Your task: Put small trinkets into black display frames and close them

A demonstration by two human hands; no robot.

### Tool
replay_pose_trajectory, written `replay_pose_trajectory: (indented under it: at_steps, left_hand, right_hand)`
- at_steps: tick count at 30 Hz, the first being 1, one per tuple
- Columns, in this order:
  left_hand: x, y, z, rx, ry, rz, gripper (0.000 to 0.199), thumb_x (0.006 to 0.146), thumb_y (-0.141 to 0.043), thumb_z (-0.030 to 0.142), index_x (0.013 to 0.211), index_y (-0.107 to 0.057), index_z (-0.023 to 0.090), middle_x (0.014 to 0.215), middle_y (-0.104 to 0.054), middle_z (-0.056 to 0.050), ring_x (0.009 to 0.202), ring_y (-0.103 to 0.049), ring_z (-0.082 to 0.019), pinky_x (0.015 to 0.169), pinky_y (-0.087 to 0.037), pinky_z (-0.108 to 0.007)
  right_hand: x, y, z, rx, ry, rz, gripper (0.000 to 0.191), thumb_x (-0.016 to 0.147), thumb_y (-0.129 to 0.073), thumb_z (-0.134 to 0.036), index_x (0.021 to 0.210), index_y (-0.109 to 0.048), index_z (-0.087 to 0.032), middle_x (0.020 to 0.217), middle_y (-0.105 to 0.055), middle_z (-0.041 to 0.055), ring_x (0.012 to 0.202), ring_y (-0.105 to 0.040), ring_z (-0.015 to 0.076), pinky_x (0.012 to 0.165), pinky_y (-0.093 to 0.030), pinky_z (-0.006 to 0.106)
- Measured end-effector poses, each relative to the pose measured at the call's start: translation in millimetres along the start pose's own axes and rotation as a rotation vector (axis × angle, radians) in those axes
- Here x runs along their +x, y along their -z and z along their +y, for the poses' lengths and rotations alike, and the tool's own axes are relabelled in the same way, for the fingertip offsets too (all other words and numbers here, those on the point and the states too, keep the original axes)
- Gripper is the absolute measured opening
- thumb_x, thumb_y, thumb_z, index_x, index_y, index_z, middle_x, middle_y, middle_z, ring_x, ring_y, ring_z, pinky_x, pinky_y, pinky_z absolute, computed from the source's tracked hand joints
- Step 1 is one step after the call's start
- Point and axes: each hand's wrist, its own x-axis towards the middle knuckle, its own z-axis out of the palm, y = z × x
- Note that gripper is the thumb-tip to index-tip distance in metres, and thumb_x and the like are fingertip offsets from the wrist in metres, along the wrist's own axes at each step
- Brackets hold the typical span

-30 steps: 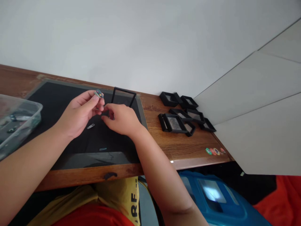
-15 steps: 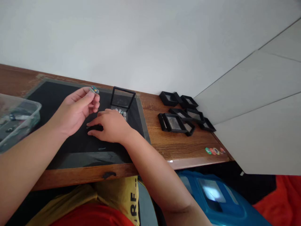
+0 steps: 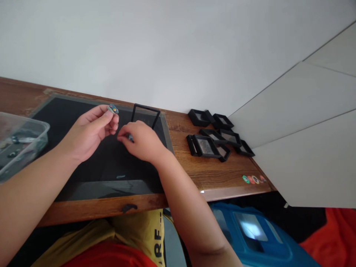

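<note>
Between the thumb and fingers of my left hand is a small teal piece with coloured spots, raised above the black mat. My right hand is just to its right, with thumb and forefinger pinched together low over the mat; what they hold, if anything, is too small to name. Behind my right hand stands the raised clear lid of a black-framed case, whose lower part is hidden by that hand. A thin small strip lies near the mat's front edge.
A clear plastic tub with small items is at the left. Several black frames lie on the wooden table to the right, with round stickers near its front corner. A blue plastic object is below the table edge.
My right hand has moved right and slightly back, its fingers have closed together, and it now covers the small pieces in the case. My left hand has barely moved and still holds the teal piece.
</note>
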Motion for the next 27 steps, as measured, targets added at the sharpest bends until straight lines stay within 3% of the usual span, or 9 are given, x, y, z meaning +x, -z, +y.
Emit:
replay_pose_trajectory:
  at_steps: [5,10,19,27]
  left_hand:
    - [-0.9,1.5,-1.6,0.079,0.021,-0.001,0.036,0.075,-0.097,0.047,0.084,-0.074,0.021,0.084,-0.069,0.001,0.073,-0.060,-0.011,0.068,-0.052,-0.021]
    - [-2.3,-0.9,-7.1,0.214,0.029,0.010,0.043,0.073,-0.096,0.055,0.090,-0.076,0.021,0.089,-0.072,-0.002,0.078,-0.063,-0.013,0.069,-0.054,-0.023]
    - [-3.8,-5.1,-10.2,0.269,0.036,0.011,0.048,0.072,-0.095,0.058,0.095,-0.077,0.020,0.092,-0.074,-0.003,0.082,-0.067,-0.015,0.073,-0.057,-0.027]
    - [-3.5,-5.7,-10.7,0.286,0.032,0.000,0.044,0.077,-0.093,0.055,0.094,-0.075,0.019,0.091,-0.074,-0.003,0.082,-0.067,-0.016,0.074,-0.058,-0.029]
  right_hand:
    - [0.6,15.6,16.2,0.317,-0.131,0.247,0.013,0.101,-0.068,-0.025,0.097,-0.078,-0.017,0.097,-0.081,0.0033,0.082,-0.064,0.0150,0.081,-0.048,0.031]
    - [7.1,7.8,19.4,0.607,-0.200,0.433,0.018,0.095,-0.074,-0.034,0.105,-0.081,-0.019,0.099,-0.083,0.0033,0.078,-0.066,0.0142,0.077,-0.054,0.032]
    - [9.5,-1.9,11.4,0.893,-0.193,0.401,0.018,0.091,-0.077,-0.030,0.107,-0.078,-0.021,0.108,-0.085,0.0047,0.102,-0.081,0.0199,0.101,-0.065,0.039]
    - [8.0,3.5,6.7,1.021,-0.271,0.405,0.029,0.085,-0.085,-0.030,0.110,-0.072,-0.023,0.100,-0.083,0.0017,0.093,-0.081,0.0184,0.098,-0.068,0.040]
